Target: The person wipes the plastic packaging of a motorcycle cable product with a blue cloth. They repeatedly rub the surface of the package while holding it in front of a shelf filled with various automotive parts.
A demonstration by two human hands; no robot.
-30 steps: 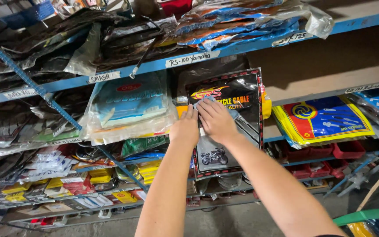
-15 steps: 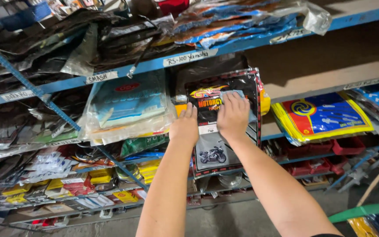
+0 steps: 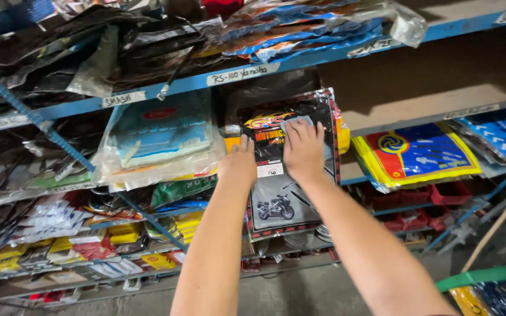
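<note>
Fingers [image 3: 306, 130] of the right hand [image 3: 303, 153] lie flat, together, on the packet [image 3: 282, 202]; left hand [image 3: 238, 167] grips its 9 o'clock edge. The glossy packet may slide off the shelf [image 3: 382, 123], because only its top is pressed.

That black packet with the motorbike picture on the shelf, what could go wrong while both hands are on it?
The black packet hangs well past the blue shelf edge, with the right hand flat on its face and the left hand at its side, so it could slip down. The clear bagged packet beside it leans outward and might get dragged off. Loose bags overhang the shelf above and could fall if bumped.
</note>
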